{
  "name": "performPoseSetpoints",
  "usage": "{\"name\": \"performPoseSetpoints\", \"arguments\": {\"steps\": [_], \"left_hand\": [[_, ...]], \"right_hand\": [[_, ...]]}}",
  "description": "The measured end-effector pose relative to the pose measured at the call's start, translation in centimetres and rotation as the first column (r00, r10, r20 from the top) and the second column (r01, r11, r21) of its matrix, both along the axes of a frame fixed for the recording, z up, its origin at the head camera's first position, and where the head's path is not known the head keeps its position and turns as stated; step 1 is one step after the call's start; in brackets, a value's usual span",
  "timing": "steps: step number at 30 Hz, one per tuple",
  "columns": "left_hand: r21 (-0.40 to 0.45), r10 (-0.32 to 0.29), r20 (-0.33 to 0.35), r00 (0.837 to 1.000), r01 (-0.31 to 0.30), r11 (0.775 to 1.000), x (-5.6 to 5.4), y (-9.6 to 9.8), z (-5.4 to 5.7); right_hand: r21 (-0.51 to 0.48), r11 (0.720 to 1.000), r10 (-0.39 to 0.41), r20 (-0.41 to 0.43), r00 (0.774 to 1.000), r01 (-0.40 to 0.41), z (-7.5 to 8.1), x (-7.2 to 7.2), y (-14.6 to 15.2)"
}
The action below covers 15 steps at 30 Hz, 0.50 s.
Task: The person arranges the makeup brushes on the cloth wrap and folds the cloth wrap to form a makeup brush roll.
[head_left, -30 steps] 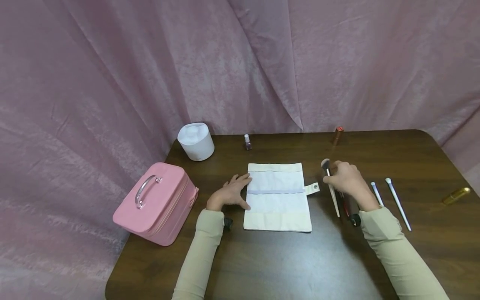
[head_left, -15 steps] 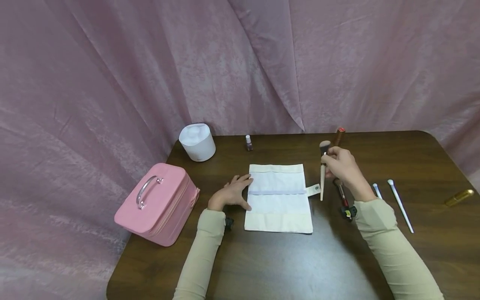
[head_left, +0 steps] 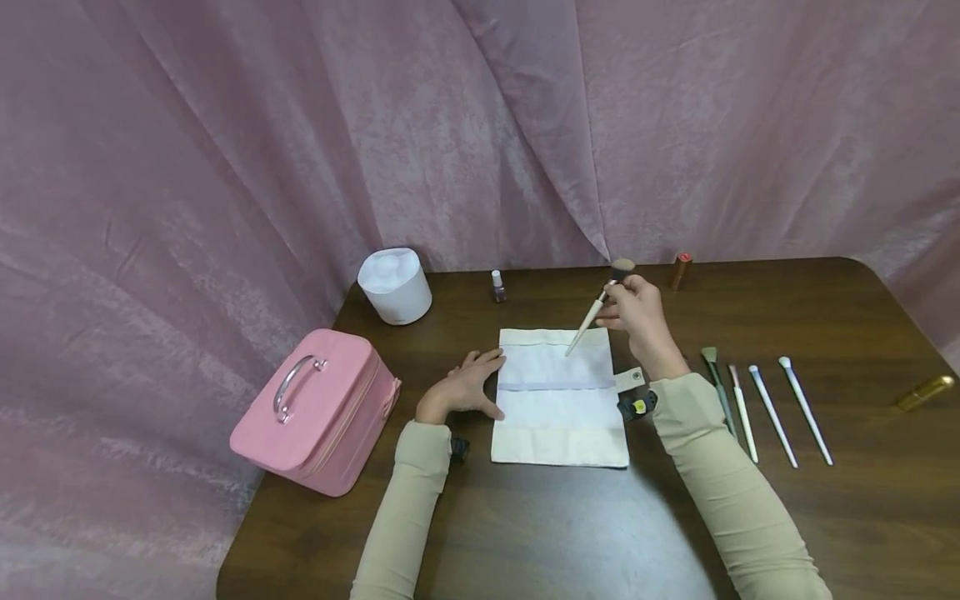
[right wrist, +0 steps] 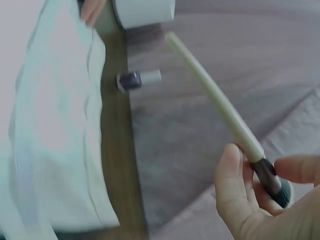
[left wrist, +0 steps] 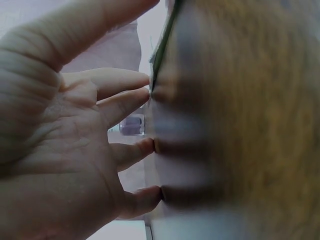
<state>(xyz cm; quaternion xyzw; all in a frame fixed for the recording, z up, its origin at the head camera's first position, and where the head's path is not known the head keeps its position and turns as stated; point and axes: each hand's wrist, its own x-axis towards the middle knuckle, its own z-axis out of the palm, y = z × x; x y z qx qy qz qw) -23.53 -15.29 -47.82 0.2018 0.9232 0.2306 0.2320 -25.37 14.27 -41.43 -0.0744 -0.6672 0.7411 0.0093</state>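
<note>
A white fabric brush roll (head_left: 558, 417) with a snap tab lies unfolded on the table. At its left edge rests my left hand (head_left: 467, 386), fingers spread, fingertips touching down; the left wrist view shows its palm (left wrist: 60, 150) with nothing held. My right hand (head_left: 639, 315) pinches a makeup brush (head_left: 587, 323) near its ferrule. The brush tilts, bristles up and to the right, its pale handle end pointing down over the upper part of the roll. In the right wrist view the brush handle (right wrist: 220, 100) shows full length, and fingers partly cover the bristles.
Right of the roll lie a green brush (head_left: 718, 383) and several white-handled brushes (head_left: 772, 417). A gold tube (head_left: 925, 392) is farther right. At the back stand an orange-brown lipstick (head_left: 681, 272), a nail polish bottle (head_left: 498, 287) and a white round container (head_left: 395, 287). A pink case (head_left: 315, 408) stands left.
My right hand has lifted the makeup brush from among the other brushes and carried it left over the roll, tilting the handle leftward. The left hand has stayed at the roll's edge.
</note>
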Motion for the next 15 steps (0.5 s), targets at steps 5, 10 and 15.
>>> {"name": "performPoseSetpoints", "arguments": {"steps": [5, 10, 15], "left_hand": [[0.001, -0.005, 0.0, 1.0, 0.005, 1.0, 0.2, 0.1, -0.2], [0.003, 0.0, -0.004, 1.0, 0.0, 1.0, 0.3, 0.3, -0.2], [-0.008, -0.011, -0.017, 1.0, 0.011, 1.0, 0.3, 0.5, -0.4]], "right_hand": [[-0.111, 0.992, -0.053, 0.047, 0.997, 0.058, -1.3, -0.6, -2.5], [-0.152, 0.985, -0.067, 0.077, 0.995, 0.078, -2.7, -0.8, -5.1], [-0.129, 0.991, -0.024, 0.097, 0.995, 0.037, -4.0, -0.6, -6.8]]}}
